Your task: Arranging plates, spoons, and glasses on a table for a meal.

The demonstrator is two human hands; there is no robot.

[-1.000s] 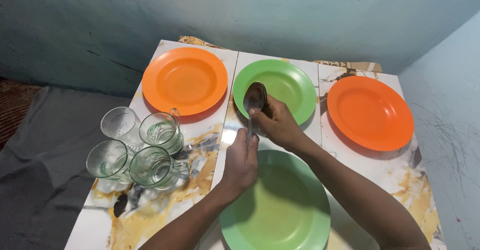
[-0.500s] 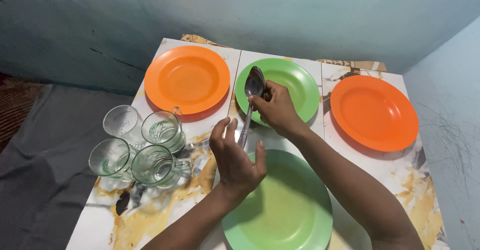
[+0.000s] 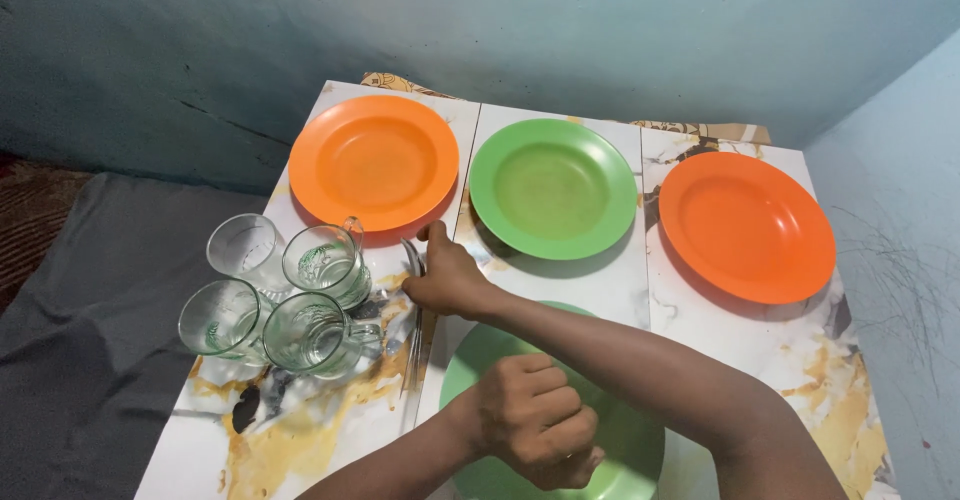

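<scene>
- The near green plate (image 3: 610,460) served as the landmark; it lay at the near edge of the marble-patterned table (image 3: 320,430), largely covered by both forearms.
- The right hand (image 3: 447,278) was positioned just beyond the landmark's far-left rim, with the right forearm crossing diagonally over the landmark.
- The right hand's fingers were closed narrowly around the upper end of a metal spoon (image 3: 413,332); the thumb pointed away from the person.
- The spoon lay lengthwise on the table, just left of the landmark's left rim. Its bowl end was at the hand and its handle ran toward the person. Whether the hand pressed the spoon flat or still carried part of it could not be told.
- The left hand (image 3: 535,430) was held over the landmark's left half, curled into a loose fist. No object was visible inside it; whether it touched the plate could not be told.
- Four clear glass mugs (image 3: 280,295) stood clustered to the left of the landmark, near the spoon.
- A second green plate (image 3: 553,188) lay directly beyond the landmark.
- An orange plate (image 3: 373,162) lay beyond and left of the landmark.
- Another orange plate (image 3: 746,225) lay beyond and right of the landmark.
</scene>
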